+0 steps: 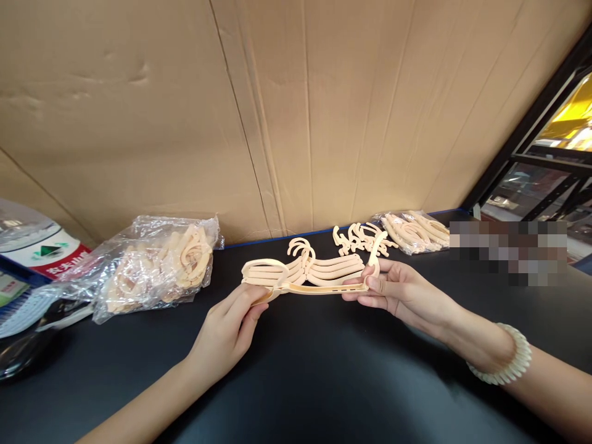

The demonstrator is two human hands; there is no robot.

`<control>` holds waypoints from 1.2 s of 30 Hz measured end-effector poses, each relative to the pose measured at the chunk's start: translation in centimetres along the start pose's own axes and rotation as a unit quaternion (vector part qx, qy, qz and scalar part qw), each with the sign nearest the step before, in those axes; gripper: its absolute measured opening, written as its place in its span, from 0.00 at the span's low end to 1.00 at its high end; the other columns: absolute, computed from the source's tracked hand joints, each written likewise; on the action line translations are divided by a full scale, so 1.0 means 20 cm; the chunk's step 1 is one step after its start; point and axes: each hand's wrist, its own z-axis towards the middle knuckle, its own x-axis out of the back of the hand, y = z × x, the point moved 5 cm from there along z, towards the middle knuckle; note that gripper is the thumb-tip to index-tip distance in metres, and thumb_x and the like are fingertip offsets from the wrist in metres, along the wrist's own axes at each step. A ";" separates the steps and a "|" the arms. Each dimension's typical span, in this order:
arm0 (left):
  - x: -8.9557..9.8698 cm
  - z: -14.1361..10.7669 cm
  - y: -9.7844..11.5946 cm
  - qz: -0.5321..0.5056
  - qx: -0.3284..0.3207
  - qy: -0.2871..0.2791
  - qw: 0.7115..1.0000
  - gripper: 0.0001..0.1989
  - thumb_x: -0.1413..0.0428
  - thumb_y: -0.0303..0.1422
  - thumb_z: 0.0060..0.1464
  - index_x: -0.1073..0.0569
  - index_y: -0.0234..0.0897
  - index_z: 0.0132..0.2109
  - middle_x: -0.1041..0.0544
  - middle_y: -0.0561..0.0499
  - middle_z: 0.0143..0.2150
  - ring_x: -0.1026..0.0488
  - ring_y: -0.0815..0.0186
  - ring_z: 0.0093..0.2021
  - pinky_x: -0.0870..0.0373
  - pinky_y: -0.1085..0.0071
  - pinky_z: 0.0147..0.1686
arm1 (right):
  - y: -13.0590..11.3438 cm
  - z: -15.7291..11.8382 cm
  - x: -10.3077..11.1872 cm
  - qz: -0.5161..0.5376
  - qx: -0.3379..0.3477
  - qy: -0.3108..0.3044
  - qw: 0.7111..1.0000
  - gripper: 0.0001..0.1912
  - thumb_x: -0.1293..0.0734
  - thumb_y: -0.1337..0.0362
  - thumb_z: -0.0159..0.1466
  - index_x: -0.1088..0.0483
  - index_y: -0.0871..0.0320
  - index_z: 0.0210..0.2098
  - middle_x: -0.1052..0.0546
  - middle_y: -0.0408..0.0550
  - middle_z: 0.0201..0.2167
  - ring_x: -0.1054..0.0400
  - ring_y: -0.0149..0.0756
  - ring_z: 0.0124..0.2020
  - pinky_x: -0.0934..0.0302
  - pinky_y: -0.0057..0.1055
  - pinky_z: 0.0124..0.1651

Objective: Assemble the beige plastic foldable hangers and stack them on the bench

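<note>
A beige plastic clothes hanger [319, 289] stretches between my two hands just above the black table. My left hand [231, 324] is closed on its left end, near an upright loop of the same beige plastic. At the other end, my right hand [402, 293] pinches the hanger between thumb and fingers, where a curved hook piece [378, 251] stands up. My fingers partly hide both ends. Just behind it lies a row of similar beige hangers [340, 266], their hooks gathered in the middle. Farther back is a loose pile of small curved hook pieces [356, 237].
A clear plastic bag [157, 265] of beige parts lies at left, another bag [416, 231] at back right. At far left are a large bottle with a red and white label [44, 243] and a shiny black object [23, 354]. Cardboard [287, 111] walls the back.
</note>
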 end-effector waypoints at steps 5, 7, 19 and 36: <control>-0.01 -0.01 0.01 -0.002 -0.014 -0.006 1.000 0.10 0.52 0.24 0.62 0.34 0.37 0.49 0.26 0.49 0.37 0.26 0.68 0.35 0.29 0.75 0.35 | 0.01 -0.01 0.00 -0.009 0.041 0.043 0.998 0.13 0.24 0.63 0.53 0.33 0.59 0.29 0.20 0.48 0.34 0.22 0.43 0.37 0.30 0.41 0.49; -0.01 -0.01 0.01 0.002 -0.008 -0.011 1.000 0.10 0.52 0.25 0.62 0.34 0.37 0.50 0.26 0.49 0.38 0.26 0.68 0.35 0.29 0.75 0.35 | 0.01 -0.01 0.01 -0.007 0.053 0.064 0.997 0.14 0.24 0.62 0.53 0.33 0.59 0.29 0.20 0.47 0.33 0.22 0.42 0.36 0.30 0.41 0.49; -0.03 -0.01 0.01 -0.101 0.173 -0.070 0.977 0.10 0.54 0.34 0.64 0.30 0.39 0.47 0.24 0.52 0.33 0.26 0.68 0.30 0.29 0.75 0.31 | 0.00 0.02 0.01 -0.038 0.136 0.071 0.987 0.11 0.27 0.59 0.57 0.31 0.57 0.32 0.23 0.47 0.45 0.25 0.36 0.37 0.29 0.36 0.42; 0.07 0.04 0.04 -0.053 0.159 -0.057 0.984 0.09 0.52 0.36 0.62 0.34 0.39 0.47 0.31 0.52 0.35 0.28 0.66 0.33 0.27 0.69 0.35 | -0.41 -0.03 0.22 -0.476 0.143 -0.044 0.867 0.15 0.27 0.54 0.54 0.27 0.59 0.33 0.24 0.46 0.32 0.30 0.34 0.34 0.34 0.32 0.39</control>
